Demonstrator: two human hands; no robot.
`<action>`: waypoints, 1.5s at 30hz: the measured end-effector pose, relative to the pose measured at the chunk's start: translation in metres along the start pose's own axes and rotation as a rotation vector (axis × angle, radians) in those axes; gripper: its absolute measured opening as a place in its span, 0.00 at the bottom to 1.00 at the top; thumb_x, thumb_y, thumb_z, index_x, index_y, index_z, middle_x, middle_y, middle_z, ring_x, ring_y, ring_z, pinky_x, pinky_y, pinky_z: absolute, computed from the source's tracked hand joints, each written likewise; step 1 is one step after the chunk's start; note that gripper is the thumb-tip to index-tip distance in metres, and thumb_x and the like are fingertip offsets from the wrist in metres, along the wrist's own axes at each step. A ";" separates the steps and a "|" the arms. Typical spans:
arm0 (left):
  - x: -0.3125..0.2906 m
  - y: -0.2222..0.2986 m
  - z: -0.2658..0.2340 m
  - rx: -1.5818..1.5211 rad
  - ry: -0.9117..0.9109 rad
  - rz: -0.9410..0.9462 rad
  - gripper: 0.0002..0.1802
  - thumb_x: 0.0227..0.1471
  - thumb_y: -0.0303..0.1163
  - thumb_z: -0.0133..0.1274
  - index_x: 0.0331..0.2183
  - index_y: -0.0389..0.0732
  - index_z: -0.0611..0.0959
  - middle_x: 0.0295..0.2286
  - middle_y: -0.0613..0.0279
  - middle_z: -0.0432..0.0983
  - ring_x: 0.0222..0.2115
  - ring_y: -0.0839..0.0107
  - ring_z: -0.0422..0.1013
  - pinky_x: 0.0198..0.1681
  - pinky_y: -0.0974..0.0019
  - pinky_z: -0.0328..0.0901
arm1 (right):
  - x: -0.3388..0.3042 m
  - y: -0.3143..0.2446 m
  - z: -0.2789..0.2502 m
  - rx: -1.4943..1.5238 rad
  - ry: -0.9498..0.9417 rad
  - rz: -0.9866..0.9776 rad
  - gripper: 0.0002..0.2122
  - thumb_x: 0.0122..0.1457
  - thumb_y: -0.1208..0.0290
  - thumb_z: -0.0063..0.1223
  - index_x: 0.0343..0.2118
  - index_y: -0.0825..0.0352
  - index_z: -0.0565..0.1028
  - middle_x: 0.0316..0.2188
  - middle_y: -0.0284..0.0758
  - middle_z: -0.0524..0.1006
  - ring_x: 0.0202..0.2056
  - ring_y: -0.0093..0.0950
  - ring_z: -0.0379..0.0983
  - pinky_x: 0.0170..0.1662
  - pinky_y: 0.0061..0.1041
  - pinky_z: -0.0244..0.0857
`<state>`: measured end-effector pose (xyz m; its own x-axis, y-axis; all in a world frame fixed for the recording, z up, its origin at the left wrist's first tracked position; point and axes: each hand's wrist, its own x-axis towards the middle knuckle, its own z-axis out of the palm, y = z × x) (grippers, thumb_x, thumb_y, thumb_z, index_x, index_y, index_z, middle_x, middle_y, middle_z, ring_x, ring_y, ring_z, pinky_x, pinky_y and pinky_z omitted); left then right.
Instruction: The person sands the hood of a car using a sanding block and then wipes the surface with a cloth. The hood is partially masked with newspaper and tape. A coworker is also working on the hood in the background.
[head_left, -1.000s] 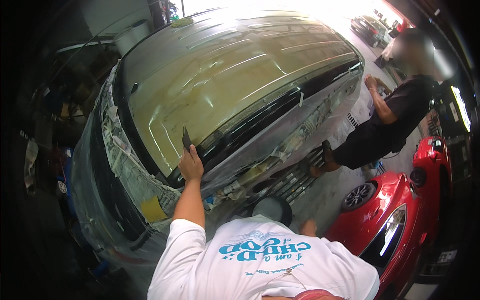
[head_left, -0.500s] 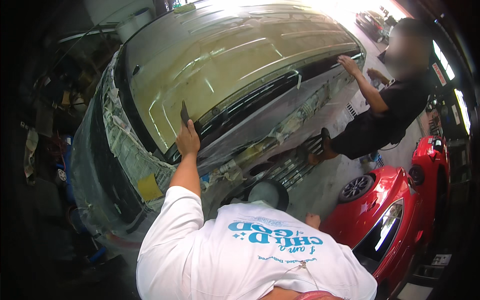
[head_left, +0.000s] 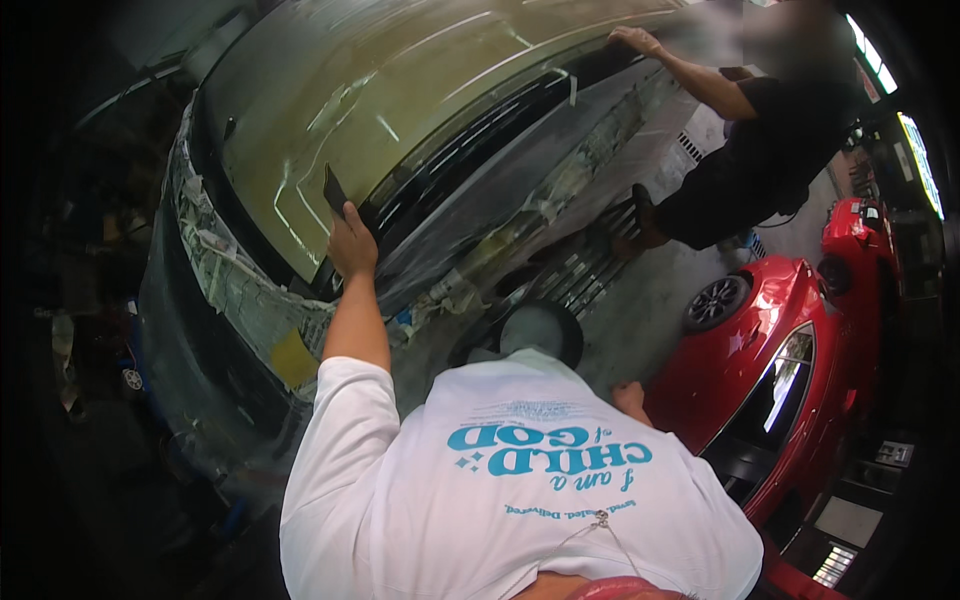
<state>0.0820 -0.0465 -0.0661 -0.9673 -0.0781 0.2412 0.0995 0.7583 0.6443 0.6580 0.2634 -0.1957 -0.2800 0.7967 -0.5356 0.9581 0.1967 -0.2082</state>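
1. Left hand (head_left: 352,243): fingers closed round the near end of 1 dark flat pad; arm extended forward.
2. Dark flat pad (head_left: 333,188): over the near corner of the olive-gold car roof (head_left: 300,110); long axis leading away from the palm, slightly leftward. Contact with roof: cannot tell.
3. Right hand (head_left: 628,398): low, well apart from pad, left hand being nearer; grip state cannot be told.
4. Co-worker's hand (head_left: 637,42): at the roof's side edge, farther along, right of pad.
5. Writing: blue lettering, inverted in view, on 1 white T-shirt (head_left: 660,510); masking paper (head_left: 235,270) beside roof, print too small to read.
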 end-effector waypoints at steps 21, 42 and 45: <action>0.009 -0.010 0.006 -0.010 0.037 0.002 0.35 0.70 0.55 0.33 0.59 0.35 0.73 0.46 0.33 0.78 0.45 0.30 0.72 0.47 0.35 0.64 | -0.003 0.004 0.009 0.032 0.003 0.118 0.16 0.53 0.62 0.61 0.41 0.67 0.85 0.42 0.52 0.83 0.48 0.48 0.80 0.53 0.40 0.73; 0.007 -0.008 0.008 -0.073 0.168 0.070 0.40 0.70 0.57 0.33 0.54 0.24 0.74 0.43 0.25 0.77 0.44 0.26 0.70 0.47 0.35 0.63 | 0.027 -0.026 -0.002 0.061 -0.023 0.019 0.16 0.54 0.60 0.62 0.42 0.65 0.86 0.42 0.49 0.84 0.47 0.47 0.81 0.52 0.39 0.73; 0.009 -0.007 0.004 -0.062 0.072 0.028 0.41 0.70 0.58 0.33 0.55 0.25 0.74 0.43 0.26 0.76 0.44 0.26 0.71 0.47 0.35 0.63 | 0.031 -0.026 -0.003 0.066 -0.050 0.035 0.17 0.53 0.61 0.61 0.43 0.64 0.85 0.43 0.48 0.84 0.48 0.48 0.80 0.53 0.40 0.72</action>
<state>0.0720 -0.0494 -0.0715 -0.9448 -0.1054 0.3101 0.1427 0.7197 0.6795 0.6245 0.2844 -0.2040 -0.2503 0.7729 -0.5831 0.9617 0.1293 -0.2415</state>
